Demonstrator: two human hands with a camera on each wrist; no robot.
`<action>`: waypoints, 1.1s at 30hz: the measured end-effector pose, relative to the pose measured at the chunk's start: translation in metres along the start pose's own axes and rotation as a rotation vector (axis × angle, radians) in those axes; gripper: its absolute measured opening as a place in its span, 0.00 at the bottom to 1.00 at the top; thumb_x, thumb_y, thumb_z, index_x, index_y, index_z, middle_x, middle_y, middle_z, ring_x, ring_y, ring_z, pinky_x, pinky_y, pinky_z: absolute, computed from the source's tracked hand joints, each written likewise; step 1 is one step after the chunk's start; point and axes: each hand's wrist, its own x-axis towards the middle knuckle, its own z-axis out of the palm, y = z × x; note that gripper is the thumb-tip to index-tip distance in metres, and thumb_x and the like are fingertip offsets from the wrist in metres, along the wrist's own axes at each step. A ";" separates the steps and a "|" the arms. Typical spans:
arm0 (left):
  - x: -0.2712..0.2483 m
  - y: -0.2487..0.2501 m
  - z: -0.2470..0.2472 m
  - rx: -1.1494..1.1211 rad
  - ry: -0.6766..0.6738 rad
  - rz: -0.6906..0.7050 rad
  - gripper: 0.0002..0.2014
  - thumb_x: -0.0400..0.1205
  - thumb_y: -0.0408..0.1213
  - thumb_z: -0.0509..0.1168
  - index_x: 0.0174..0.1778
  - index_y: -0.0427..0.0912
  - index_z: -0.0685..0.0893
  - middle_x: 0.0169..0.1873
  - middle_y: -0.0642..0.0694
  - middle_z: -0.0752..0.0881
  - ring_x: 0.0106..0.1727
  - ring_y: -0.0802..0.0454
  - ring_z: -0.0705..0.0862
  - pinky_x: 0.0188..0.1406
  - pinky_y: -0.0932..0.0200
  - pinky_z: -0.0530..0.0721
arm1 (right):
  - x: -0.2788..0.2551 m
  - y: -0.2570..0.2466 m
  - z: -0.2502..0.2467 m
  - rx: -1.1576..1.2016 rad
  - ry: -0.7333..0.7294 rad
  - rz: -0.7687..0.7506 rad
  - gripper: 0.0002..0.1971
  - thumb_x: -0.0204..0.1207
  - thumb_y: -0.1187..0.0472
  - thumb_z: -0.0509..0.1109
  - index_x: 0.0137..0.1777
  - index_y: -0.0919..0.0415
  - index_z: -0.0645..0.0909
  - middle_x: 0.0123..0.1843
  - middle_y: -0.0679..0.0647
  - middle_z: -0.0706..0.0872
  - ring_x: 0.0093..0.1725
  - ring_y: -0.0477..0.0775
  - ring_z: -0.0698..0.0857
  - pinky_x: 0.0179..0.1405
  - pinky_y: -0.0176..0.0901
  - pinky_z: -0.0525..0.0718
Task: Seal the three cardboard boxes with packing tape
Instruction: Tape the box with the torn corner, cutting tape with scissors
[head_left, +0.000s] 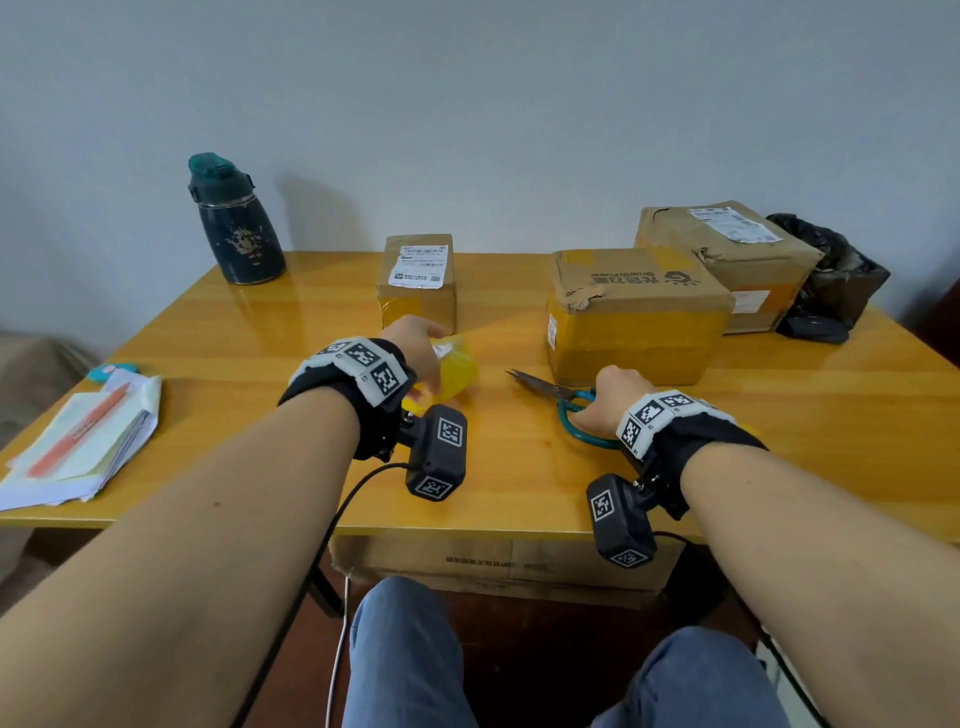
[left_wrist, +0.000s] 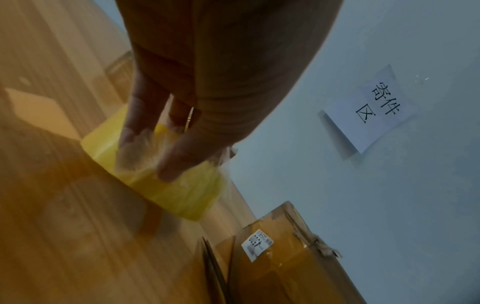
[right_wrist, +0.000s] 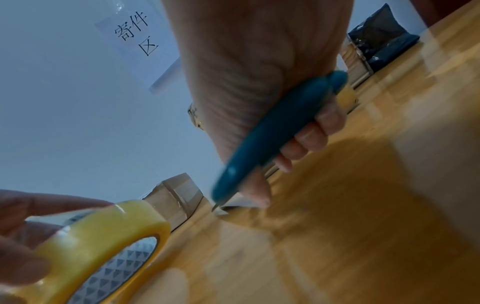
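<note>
My left hand grips the roll of yellow packing tape on the wooden surface, fingers and thumb curled over its outer band, while my right hand is wrapped round the teal handles of the scissors, whose blades lie flat and point left toward the roll. The three cardboard boxes sit farther back: a small box just beyond the tape, a middle box just beyond the scissors, and a large box behind that one to the right. I judge the roll light and stiff, its slick film likely to slip, so I would hook fingers through the core and pinch the loose end. The boxes look dented and soft at the flaps, so I would steady them by the side walls when pressing tape down. A dark flask and a stack of papers stand well clear on the left.
</note>
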 end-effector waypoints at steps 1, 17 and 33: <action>0.000 0.002 0.002 0.007 -0.003 0.005 0.42 0.72 0.17 0.73 0.81 0.45 0.67 0.72 0.38 0.76 0.54 0.35 0.86 0.50 0.43 0.89 | 0.001 0.000 0.002 -0.016 -0.018 0.004 0.16 0.73 0.54 0.73 0.34 0.59 0.69 0.32 0.52 0.74 0.29 0.50 0.73 0.23 0.38 0.69; 0.001 0.011 0.012 0.156 -0.108 0.032 0.12 0.72 0.30 0.77 0.51 0.38 0.88 0.50 0.41 0.89 0.47 0.45 0.88 0.52 0.49 0.89 | 0.008 0.007 -0.002 -0.012 -0.094 -0.029 0.16 0.70 0.52 0.78 0.36 0.60 0.75 0.35 0.53 0.79 0.37 0.54 0.80 0.28 0.39 0.74; -0.005 0.035 0.036 -0.389 -0.221 0.310 0.30 0.76 0.18 0.68 0.70 0.50 0.80 0.49 0.44 0.90 0.48 0.49 0.88 0.60 0.47 0.86 | -0.004 0.007 -0.045 1.226 -0.347 -0.035 0.19 0.85 0.48 0.60 0.47 0.63 0.83 0.33 0.56 0.83 0.29 0.50 0.81 0.25 0.36 0.80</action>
